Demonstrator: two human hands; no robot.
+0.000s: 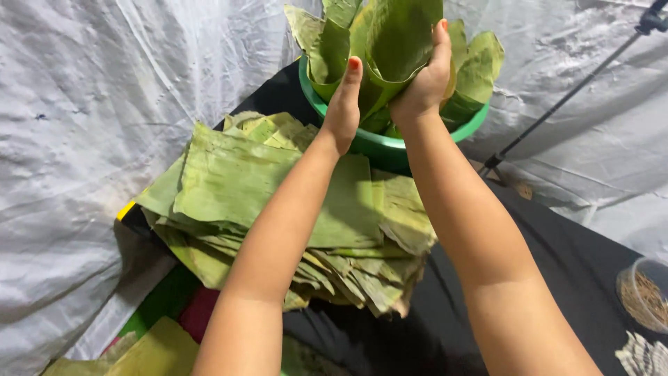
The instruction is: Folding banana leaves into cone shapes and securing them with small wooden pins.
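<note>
Both arms reach toward twelve o'clock, where a green basin (390,147) stands crammed with upright rolled leaf cones (480,66). The right hand (423,83) wraps around one folded leaf cone (398,42), thumb up along its side, fingers curled behind it and gripping. The left hand (342,104) lies against the same cone from nine o'clock, fingers pressed together and straight, palm touching the leaf. Just below the basin, at six o'clock from it, a thick stack of flat banana leaves (236,181) rests on the black-covered bench (570,264). A clear tub (643,292) sits at four o'clock.
</note>
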